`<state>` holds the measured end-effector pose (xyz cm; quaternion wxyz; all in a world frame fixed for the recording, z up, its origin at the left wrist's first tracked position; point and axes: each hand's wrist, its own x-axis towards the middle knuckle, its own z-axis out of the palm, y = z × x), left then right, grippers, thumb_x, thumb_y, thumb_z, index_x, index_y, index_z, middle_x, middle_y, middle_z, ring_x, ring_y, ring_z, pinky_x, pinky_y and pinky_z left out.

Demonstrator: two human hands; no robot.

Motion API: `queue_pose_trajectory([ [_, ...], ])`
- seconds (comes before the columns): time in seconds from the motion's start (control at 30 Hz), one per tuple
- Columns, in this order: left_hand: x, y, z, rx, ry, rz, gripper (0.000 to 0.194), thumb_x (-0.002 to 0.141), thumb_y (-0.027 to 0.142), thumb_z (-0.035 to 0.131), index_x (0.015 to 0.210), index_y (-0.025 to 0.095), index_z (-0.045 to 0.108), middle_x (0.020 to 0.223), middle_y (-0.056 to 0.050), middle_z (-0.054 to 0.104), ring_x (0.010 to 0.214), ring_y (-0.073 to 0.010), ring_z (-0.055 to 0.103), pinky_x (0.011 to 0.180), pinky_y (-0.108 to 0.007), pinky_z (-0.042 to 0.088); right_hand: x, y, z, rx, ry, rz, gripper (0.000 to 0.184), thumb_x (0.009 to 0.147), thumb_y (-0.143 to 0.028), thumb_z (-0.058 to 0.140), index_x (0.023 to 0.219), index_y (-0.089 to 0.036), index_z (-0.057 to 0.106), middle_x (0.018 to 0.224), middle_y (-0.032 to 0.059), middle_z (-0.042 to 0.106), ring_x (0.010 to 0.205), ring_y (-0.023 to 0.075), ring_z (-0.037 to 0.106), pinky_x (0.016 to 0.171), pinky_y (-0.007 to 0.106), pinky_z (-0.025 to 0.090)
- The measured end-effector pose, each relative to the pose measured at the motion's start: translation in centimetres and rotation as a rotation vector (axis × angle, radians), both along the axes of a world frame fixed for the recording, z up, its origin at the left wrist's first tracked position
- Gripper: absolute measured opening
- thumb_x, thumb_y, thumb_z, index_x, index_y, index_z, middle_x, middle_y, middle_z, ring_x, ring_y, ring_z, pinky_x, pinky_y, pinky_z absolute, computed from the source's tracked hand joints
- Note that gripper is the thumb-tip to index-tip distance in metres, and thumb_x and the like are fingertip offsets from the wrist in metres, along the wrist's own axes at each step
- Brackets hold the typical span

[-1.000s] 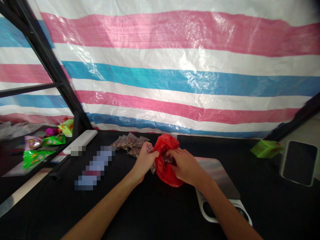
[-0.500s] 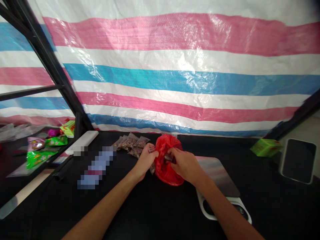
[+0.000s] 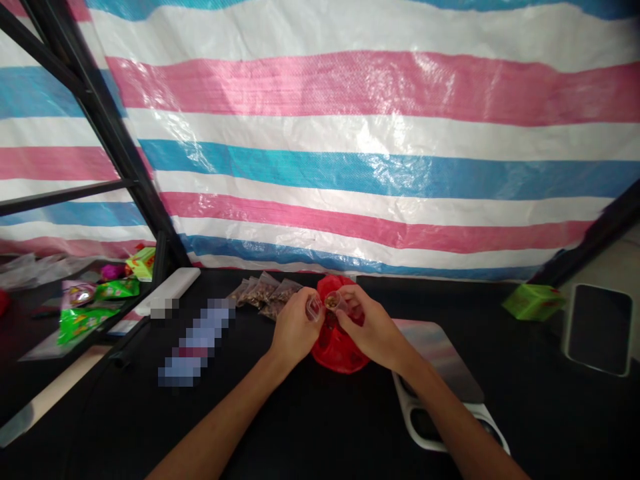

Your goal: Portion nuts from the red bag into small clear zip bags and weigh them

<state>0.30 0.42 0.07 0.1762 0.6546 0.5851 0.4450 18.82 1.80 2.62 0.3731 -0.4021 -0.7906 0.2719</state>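
head | left hand (image 3: 295, 331) clamped on clear cup (image 3: 314, 308); right hand (image 3: 374, 328) clamped on cup of brown bits (image 3: 332, 301); hands together | cups held over red bag (image 3: 336, 353) on desk (image 3: 320, 427), seemingly to catch spills | packets (image 3: 263, 297) laid just beyond

Black tabletop (image 3: 280, 427), viewed from its near edge. At centre, a crumpled red plastic bag (image 3: 340, 353). At 11 o'clock, clear packets of brown bits (image 3: 265, 297). At 10 o'clock, a long white box (image 3: 173, 283); at 9, a pixel-blurred object (image 3: 196, 343). At 4, a steel-topped white scale (image 3: 440, 360). At 3, a green box (image 3: 534, 302) and a dark-screened tablet (image 3: 599, 329).
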Motion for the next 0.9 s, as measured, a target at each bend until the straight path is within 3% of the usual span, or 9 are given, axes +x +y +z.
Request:
queue_pose_trajectory([
  [0.23,0.9,-0.9,-0.2,-0.074,0.036,-0.082,0.015,0.087,0.026,0.065,0.102,0.026,0.066,0.096,-0.001,0.072,0.089,-0.0206,0.066,0.076,-0.028,0.044,-0.5,-1.2,0.8,0.269,-0.125,0.1,0.043,0.09,-0.007,0.052,0.126,-0.029,0.062,0.135,0.0063,0.06,0.125,0.0222,0.058,0.109,0.039,0.047],
  [0.43,1.0,-1.0,-0.1,-0.127,0.005,-0.079,0.015,0.084,0.027,0.067,0.099,0.025,0.066,0.09,0.001,0.071,0.081,-0.0183,0.064,0.071,-0.026,0.043,0.0,-1.0,1.1,0.237,-0.168,0.107,0.041,0.092,-0.011,0.058,0.129,-0.029,0.061,0.128,0.0056,0.063,0.118,0.0228,0.061,0.105,0.038,0.049],
  [0.63,1.3,-0.9,-0.4,-0.106,0.004,-0.011,0.014,0.09,0.038,0.064,0.09,0.024,0.061,0.08,0.003,0.066,0.071,-0.0161,0.061,0.066,-0.026,0.04,0.8,-0.3,1.2,0.317,-0.17,0.073,0.041,0.095,-0.006,0.048,0.128,-0.028,0.06,0.133,0.0059,0.061,0.123,0.0212,0.058,0.107,0.037,0.045],
  [0.8,0.8,0.0,-0.8,-0.027,-0.033,0.068,0.019,0.093,0.036,0.058,0.083,0.022,0.051,0.083,-0.001,0.06,0.076,-0.0174,0.059,0.07,-0.029,0.042,1.9,0.4,0.4,0.211,-0.458,-0.081,0.033,0.088,-0.007,0.059,0.114,-0.025,0.067,0.114,0.005,0.068,0.11,0.0233,0.059,0.099,0.038,0.045],
  [0.9,0.6,0.3,-1.2,-0.06,-0.099,0.059,0.019,0.092,0.035,0.06,0.084,0.023,0.049,0.08,0.0,0.059,0.072,-0.0168,0.058,0.067,-0.028,0.042,2.1,0.7,-0.2,0.215,-0.566,-0.136,0.029,0.086,-0.009,0.062,0.11,-0.024,0.07,0.117,0.0072,0.066,0.118,0.0262,0.054,0.102,0.04,0.044],
])
